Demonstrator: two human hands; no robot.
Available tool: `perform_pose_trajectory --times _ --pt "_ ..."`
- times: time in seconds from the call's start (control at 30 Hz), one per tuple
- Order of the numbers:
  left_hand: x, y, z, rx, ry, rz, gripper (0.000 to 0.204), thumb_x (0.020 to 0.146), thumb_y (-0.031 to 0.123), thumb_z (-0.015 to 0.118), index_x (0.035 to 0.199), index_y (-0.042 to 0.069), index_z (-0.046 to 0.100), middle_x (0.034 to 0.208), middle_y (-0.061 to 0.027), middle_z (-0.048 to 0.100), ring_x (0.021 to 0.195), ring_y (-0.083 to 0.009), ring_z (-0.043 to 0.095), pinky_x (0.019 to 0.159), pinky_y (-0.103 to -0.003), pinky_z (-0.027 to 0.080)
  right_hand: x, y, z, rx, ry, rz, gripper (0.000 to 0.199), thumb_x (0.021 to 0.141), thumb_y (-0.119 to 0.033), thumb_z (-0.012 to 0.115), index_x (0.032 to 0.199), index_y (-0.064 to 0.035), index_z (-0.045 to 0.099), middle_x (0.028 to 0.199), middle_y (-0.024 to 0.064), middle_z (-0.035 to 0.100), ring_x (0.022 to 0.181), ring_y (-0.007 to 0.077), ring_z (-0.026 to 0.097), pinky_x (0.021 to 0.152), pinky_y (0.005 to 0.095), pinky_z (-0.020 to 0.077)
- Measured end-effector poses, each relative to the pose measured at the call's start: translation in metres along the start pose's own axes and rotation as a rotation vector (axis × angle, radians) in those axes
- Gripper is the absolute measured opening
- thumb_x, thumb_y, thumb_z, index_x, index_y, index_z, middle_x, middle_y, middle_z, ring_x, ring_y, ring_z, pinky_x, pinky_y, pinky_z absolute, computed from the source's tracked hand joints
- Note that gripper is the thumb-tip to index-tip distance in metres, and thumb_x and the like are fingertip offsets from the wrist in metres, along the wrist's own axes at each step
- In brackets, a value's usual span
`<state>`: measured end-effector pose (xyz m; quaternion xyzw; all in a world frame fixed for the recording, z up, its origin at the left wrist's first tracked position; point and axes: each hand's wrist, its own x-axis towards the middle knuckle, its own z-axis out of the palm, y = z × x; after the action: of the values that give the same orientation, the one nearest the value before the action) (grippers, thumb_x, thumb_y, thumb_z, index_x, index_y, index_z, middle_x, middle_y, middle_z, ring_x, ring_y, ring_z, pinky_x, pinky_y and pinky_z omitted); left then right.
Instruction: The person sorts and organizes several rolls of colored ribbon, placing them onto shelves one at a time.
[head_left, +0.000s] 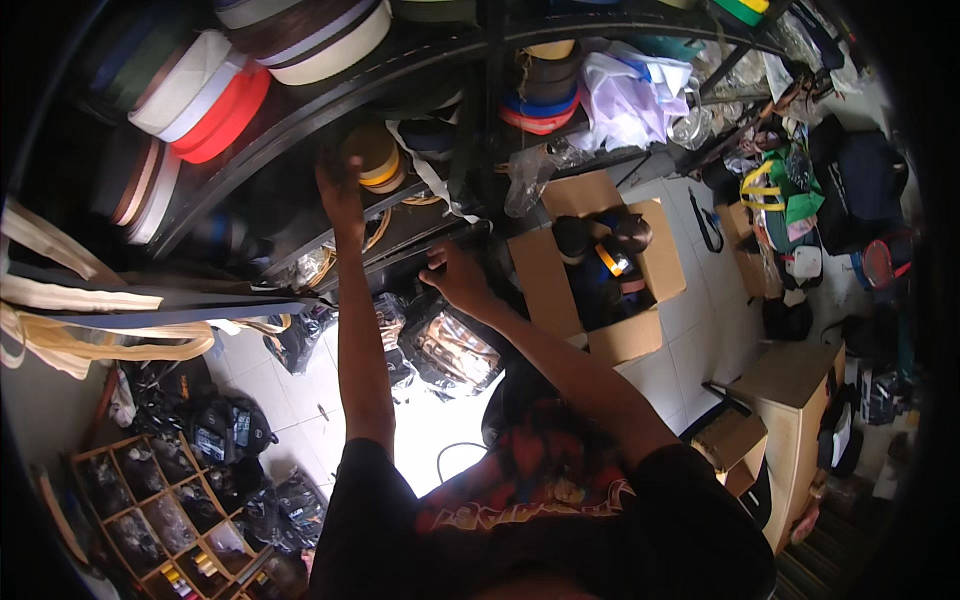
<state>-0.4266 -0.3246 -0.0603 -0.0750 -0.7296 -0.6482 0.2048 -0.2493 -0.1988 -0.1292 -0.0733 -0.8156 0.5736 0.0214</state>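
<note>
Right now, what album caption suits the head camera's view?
Left hand beside a yellow-banded roll on dark shelving; right hand nearer an open carton.

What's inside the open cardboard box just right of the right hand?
Inside the cardboard box are dark, rounded items and a bright yellow-orange band; whatever lies beneath them is covered.

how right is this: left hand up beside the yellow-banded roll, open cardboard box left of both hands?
Wrong side: the head view shows the open cardboard box to the right of both the left hand, up beside the yellow-banded roll, and the right hand.
</note>
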Motion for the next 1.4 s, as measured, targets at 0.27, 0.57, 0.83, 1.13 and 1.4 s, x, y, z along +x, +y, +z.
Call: perform_pose_trajectory --times 0.27,0.57,0.83,1.13,1.4 --pt "0.008 -0.015 -0.002 0.321 -0.174 0.156 0.089 0.069 0.037 0.085 0.137 -0.002 0.043 0.133 -0.0216 0.051 0.124 -0.0314 0.05 0.104 -0.039 0.039 -0.068 0.041 -0.054 0.072 -0.219 0.215 0.037 0.08 -0.018 0.074 0.108 -0.0021 0.056 0.093 0.0108 0.067 0.087 0.0206 0.066 0.075 0.0329 0.0506" --pt "0.014 -0.038 0.0 0.219 -0.225 0.2 0.084 0.081 0.031 0.078 0.142 0.0 0.03 0.139 -0.0183 0.04 0.129 -0.0271 0.039 0.11 -0.038 0.028 -0.121 0.114 -0.082 -0.222 -0.314 0.415 0.036 0.078 -0.023 0.073 0.105 -0.0025 0.062 0.084 0.0108 0.069 0.071 0.0201 0.067 0.067 0.034 0.0517" --pt "0.007 -0.013 -0.003 0.204 -0.259 0.214 0.077 0.079 0.022 0.078 0.138 -0.003 0.034 0.138 -0.019 0.04 0.127 -0.0271 0.04 0.109 -0.04 0.029 -0.12 0.13 -0.08 -0.268 -0.449 0.41 0.036 0.077 -0.027 0.073 0.103 -0.0036 0.064 0.083 0.0113 0.069 0.069 0.0207 0.067 0.067 0.0363 0.0514" --pt "0.013 -0.021 -0.015 0.342 -0.2 0.26 0.089 0.071 0.023 0.085 0.138 -0.005 0.032 0.138 -0.019 0.04 0.126 -0.0288 0.041 0.109 -0.041 0.032 -0.128 0.144 -0.106 -0.165 -0.394 0.372 0.027 0.076 -0.026 0.063 0.062 -0.003 0.062 0.056 0.0125 0.06 0.056 0.0235 0.063 0.058 0.0396 0.0488" --pt "-0.02 -0.01 -0.019 0.127 -0.215 0.179 0.095 0.068 0.016 0.087 0.139 -0.005 0.027 0.143 -0.0206 0.035 0.129 -0.0288 0.04 0.112 -0.043 0.03 -0.121 0.197 -0.165 -0.466 0.297 0.727 0.047 0.077 -0.028 0.065 0.118 -0.0089 0.055 0.111 0.0168 0.062 0.105 0.0344 0.061 0.088 0.0452 0.0492"
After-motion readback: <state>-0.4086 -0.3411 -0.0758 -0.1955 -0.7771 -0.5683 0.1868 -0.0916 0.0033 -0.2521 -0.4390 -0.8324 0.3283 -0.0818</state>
